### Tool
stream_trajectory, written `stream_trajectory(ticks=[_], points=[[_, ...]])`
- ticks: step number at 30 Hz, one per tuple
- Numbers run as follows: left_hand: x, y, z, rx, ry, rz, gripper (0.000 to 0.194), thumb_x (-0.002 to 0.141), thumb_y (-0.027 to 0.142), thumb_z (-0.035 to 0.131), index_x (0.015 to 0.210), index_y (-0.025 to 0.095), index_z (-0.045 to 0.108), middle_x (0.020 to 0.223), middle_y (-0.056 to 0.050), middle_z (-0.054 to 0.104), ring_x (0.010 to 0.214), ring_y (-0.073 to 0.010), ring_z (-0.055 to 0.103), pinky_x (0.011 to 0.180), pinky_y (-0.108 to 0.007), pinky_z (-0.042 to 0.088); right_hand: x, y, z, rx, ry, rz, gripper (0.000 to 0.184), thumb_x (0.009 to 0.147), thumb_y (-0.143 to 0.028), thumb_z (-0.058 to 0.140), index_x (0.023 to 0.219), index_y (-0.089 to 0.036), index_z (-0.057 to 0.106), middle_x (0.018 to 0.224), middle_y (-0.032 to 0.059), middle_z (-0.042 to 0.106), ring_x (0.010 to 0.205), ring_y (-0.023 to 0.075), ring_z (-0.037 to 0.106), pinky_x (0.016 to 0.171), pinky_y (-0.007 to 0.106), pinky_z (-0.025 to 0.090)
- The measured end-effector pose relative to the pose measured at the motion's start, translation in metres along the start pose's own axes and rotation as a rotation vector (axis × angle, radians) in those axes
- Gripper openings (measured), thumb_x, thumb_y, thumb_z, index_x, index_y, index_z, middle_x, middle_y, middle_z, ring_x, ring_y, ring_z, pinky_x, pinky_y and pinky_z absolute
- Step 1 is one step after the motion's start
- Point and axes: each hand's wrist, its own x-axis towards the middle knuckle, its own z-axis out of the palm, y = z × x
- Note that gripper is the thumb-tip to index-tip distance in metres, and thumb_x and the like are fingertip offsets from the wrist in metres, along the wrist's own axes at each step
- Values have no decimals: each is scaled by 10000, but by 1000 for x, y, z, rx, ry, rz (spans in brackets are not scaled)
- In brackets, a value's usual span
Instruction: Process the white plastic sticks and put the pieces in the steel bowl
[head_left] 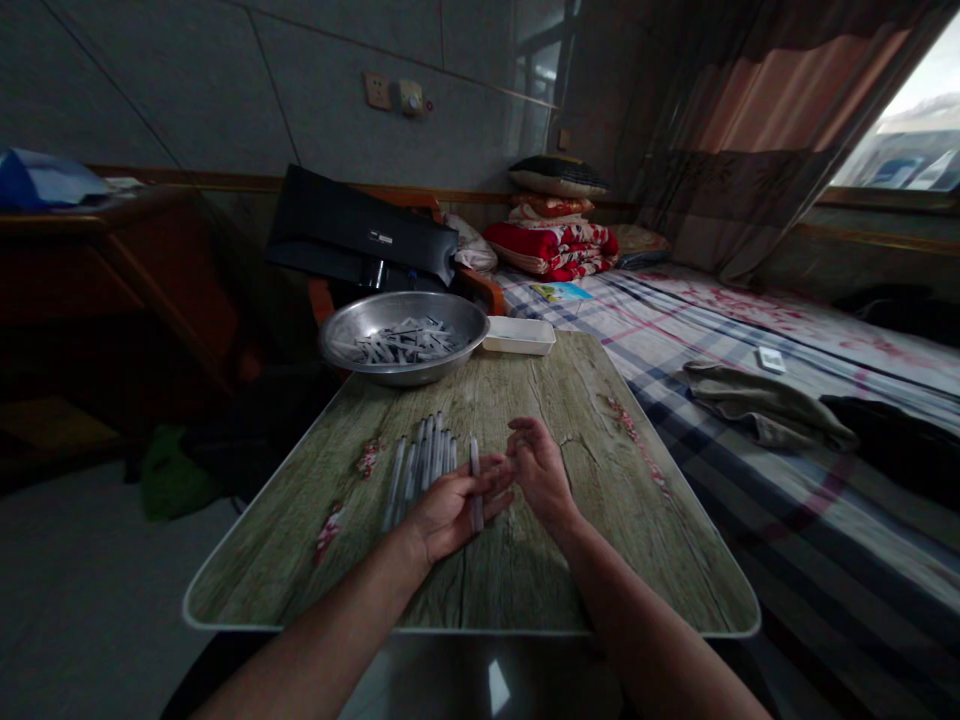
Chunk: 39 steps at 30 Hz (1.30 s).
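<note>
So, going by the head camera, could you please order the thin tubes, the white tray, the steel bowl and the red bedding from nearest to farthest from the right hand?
From the right hand:
1. Thin tubes, on the table, to its left.
2. White tray, at the table's far edge.
3. Steel bowl, far left of the tray.
4. Red bedding, on the bed beyond.

Two bare hands show, the left hand (454,512) and the right hand (541,472). One slim white plastic tube (475,500) crosses the left hand's fingers (489,478); about ten like tubes (421,465) lie side by side just beyond them. Farther past the fingers sit one round steel basin (375,318), its heap of tubes too many to count, and one white rectangular plastic tray (519,337).
</note>
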Motion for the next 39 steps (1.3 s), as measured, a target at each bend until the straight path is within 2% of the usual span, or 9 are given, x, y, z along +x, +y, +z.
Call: stream_trajectory(ticks=[2,5,13,17,23,27,34,37,39], points=[[-1,-5,0,-48,-99,-73,274,763,-38,584,979,110,666,906,-87,722,852,-182,708,859,-323,549,-6,-1,5,-113,60,-110,210,882,-231,383,1020,-201,539,710,-6,563,619,137,546,583,252,431],[-2,-9,1,-76,-152,-119,221,710,-57,566,816,100,681,771,-55,712,713,-138,687,740,-235,545,-16,-5,12,-330,-37,-262,230,921,-227,388,1048,-204,579,779,29,629,697,161,591,658,278,451],[-8,-17,8,-239,22,-143,176,727,-36,520,680,84,641,673,-81,698,622,-140,671,639,-214,533,-23,-12,15,-586,-151,-501,147,919,-213,459,879,-185,598,790,64,665,759,198,590,737,322,421],[-10,-25,15,-251,121,-116,230,742,-62,473,641,97,605,597,-68,652,546,-136,643,560,-209,512,-23,-12,12,-561,-137,-500,195,937,-224,434,844,-190,602,767,60,653,748,192,582,729,311,419],[-17,-15,30,-250,281,-103,233,778,-56,455,825,105,618,688,-68,661,561,-119,635,550,-202,527,-13,-9,-4,-330,91,-222,207,940,-291,420,866,-205,594,720,21,620,673,164,585,654,272,428],[-7,28,54,-186,334,16,229,776,-57,461,836,127,584,701,-46,612,569,-105,615,515,-182,510,-5,-5,-13,-264,154,-131,198,926,-315,436,853,-205,583,639,-4,560,597,154,541,600,264,403],[53,170,113,-18,361,359,108,830,88,515,891,165,561,730,-30,560,606,-125,580,551,-237,513,-2,-2,-12,-286,114,-125,200,899,-318,456,814,-204,597,659,11,577,618,161,553,605,263,398],[69,206,110,207,366,485,176,827,281,607,942,150,584,794,-82,610,757,-239,627,672,-416,536,-1,-2,-12,-301,110,-125,211,896,-314,448,805,-201,601,645,11,572,608,162,548,597,263,389],[70,209,95,372,406,592,189,801,302,632,906,152,585,793,-87,617,798,-260,623,717,-442,515,0,-2,-12,-305,108,-120,218,897,-317,444,807,-197,603,639,11,571,602,161,545,592,263,385]])
